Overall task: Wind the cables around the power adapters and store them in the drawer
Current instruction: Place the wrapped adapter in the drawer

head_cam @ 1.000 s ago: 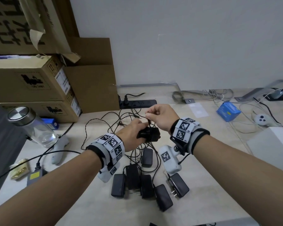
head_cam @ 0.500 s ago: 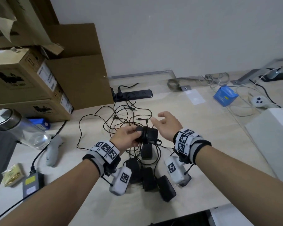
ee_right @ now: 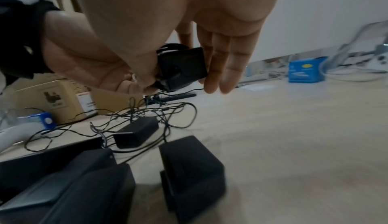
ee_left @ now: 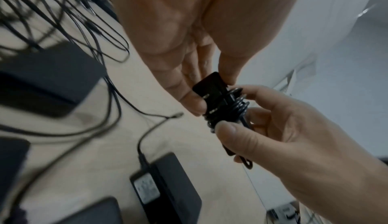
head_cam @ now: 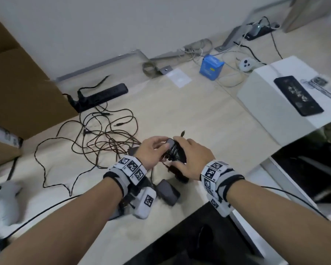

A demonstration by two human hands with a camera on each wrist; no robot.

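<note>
A black power adapter (head_cam: 172, 150) with its cable wound round it sits between both hands, above the desk's near edge. My left hand (head_cam: 153, 150) pinches its plug end (ee_left: 212, 91) with thumb and fingers. My right hand (head_cam: 193, 155) curls thumb and forefinger over the wound cable (ee_left: 231, 109). The cable's plug tip (head_cam: 183, 133) sticks up past the fingers. Several more black adapters (head_cam: 168, 191) lie on the desk under my wrists. Their loose cables (head_cam: 103, 134) are tangled to the left. I cannot make out a drawer for certain.
A black power strip (head_cam: 101, 96) lies at the back left beside cardboard boxes (head_cam: 27, 83). At the right stands a white box (head_cam: 266, 100), with a blue pack (head_cam: 211, 67) behind it. A dark gap (head_cam: 304, 169) opens past the desk's right edge. A white controller (head_cam: 6, 203) lies far left.
My right hand let go of the cable end, opened, then came back to grip the wound adapter. Both hands moved nearer the desk's front edge, and the head view swung right.
</note>
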